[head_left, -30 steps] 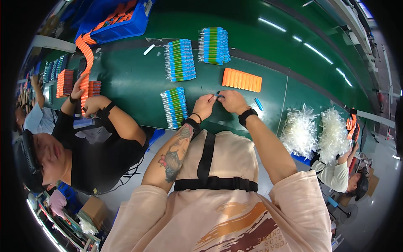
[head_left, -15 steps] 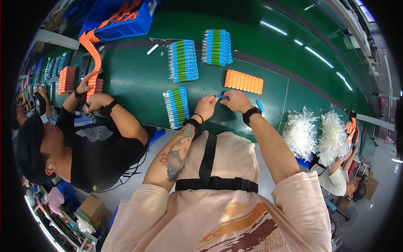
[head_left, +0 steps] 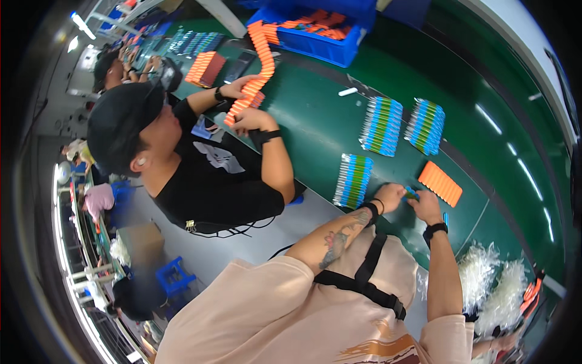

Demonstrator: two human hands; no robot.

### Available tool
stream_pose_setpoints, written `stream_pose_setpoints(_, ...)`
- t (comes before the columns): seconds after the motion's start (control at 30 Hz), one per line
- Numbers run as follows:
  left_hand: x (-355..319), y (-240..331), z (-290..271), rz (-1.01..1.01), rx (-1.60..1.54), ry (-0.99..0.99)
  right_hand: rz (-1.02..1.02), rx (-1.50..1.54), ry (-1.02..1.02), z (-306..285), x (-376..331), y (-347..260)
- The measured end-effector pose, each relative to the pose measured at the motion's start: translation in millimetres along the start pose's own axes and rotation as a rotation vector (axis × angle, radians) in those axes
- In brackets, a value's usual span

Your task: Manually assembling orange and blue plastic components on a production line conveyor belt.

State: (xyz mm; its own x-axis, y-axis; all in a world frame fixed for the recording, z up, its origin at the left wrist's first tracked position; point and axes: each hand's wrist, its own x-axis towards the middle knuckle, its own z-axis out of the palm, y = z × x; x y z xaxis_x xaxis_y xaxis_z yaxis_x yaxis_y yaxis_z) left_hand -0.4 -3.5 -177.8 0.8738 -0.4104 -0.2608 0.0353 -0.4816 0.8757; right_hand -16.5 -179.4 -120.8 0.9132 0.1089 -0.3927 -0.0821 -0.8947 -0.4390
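My left hand (head_left: 390,197) and my right hand (head_left: 427,207) meet low over the green table, fingers closed on a small blue-and-green piece (head_left: 411,193). My fingers cover most of it, so its full shape is hidden. Left of my hands lies a row of slim blue-and-green pieces (head_left: 353,181) with pale tips. Two similar rows, a left one (head_left: 381,126) and a right one (head_left: 425,126), sit farther back. A ribbed orange block (head_left: 441,184) rests just beyond my right hand. Beside my right wrist is a short blue stick (head_left: 445,217).
A co-worker in a black cap (head_left: 124,124) handles a ribbed orange strip (head_left: 264,57) at my left. It runs up to a blue bin (head_left: 330,48) of orange pieces. A small white stick (head_left: 347,91) lies behind the rows. Clear plastic pieces (head_left: 479,273) are heaped at right.
My view has swung left and tilted, so the table and my hands appear farther right. Both hands still grip the small piece; the rows and orange block stay in place.
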Motion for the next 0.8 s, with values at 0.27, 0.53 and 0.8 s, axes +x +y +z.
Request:
stream_pose_setpoints(0.27,1.8,0.6,-5.6,-0.022,0.018,-0.043,-0.006,-0.015,0.061,-1.5,-3.0,-8.1)
stream_pose_setpoints(0.53,4.8,-3.7,-11.1,-0.025,0.038,-0.06,0.067,-0.023,0.09,-2.1,-2.8,-10.2)
stream_pose_setpoints(0.8,3.9,-7.2,-5.3,-0.043,0.007,-0.053,0.037,-0.043,0.046,-0.7,-10.2,-2.1)
